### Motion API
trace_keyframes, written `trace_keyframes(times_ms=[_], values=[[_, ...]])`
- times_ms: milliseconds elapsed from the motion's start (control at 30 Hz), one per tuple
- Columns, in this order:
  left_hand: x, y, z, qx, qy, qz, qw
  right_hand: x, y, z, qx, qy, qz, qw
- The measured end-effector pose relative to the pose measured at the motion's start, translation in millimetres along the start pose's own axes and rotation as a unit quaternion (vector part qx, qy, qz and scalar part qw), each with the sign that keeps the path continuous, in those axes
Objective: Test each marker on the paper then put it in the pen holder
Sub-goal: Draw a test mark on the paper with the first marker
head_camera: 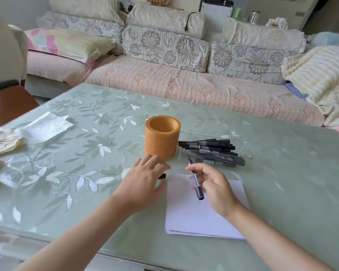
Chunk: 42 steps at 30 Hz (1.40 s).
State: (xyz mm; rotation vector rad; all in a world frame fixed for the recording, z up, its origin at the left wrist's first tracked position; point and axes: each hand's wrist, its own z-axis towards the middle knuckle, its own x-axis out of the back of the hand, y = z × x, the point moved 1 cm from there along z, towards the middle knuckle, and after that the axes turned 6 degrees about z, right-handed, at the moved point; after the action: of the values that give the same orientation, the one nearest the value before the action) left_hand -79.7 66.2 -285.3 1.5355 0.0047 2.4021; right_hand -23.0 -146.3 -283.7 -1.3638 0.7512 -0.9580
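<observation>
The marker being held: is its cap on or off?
Off. The marker in the right hand shows a bare pointed tip; a small black piece, likely its cap, is by the left hand.
</observation>
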Motion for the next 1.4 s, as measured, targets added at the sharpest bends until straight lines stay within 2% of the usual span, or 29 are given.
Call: trace_keyframes(times_ms=[67, 200, 300, 400, 633, 767, 900, 1233, 1400], values=[[3, 9, -4, -0.049, 0.007, -0.032, 0.998, 3, 4, 0, 0.000, 0.005, 0.006, 1.000], [-5, 24, -18, -0.116, -0.039, -0.055, 0.991, 6, 5, 3, 0.007, -0.001, 0.009, 1.000], [-5, 29, -23, -0.105, -0.065, -0.072, 0.990, 2, -6, 7, 0.046, -0.016, 0.012, 0.999], [-4, 30, -25, -0.088, -0.074, -0.089, 0.989, -7, -18, 11, 0.100, -0.009, -0.030, 0.995], [-5, 26, -31, -0.060, -0.079, -0.116, 0.988, -22, -5, 11, 0.002, -0.017, 0.061, 0.998], [-2, 22, -31, -0.051, -0.090, -0.112, 0.988, -20, -2, 17, -0.039, 0.000, 0.023, 0.999], [-2, 19, -32, -0.053, -0.091, -0.121, 0.987, -19, 2, 24, -0.006, 0.014, -0.057, 0.998], [0, 17, -30, -0.056, -0.080, -0.104, 0.990, -21, 6, 26, -0.037, 0.001, -0.037, 0.999], [0, 17, -29, -0.054, -0.084, -0.107, 0.989, -21, 5, 27, 0.003, -0.008, -0.108, 0.994]])
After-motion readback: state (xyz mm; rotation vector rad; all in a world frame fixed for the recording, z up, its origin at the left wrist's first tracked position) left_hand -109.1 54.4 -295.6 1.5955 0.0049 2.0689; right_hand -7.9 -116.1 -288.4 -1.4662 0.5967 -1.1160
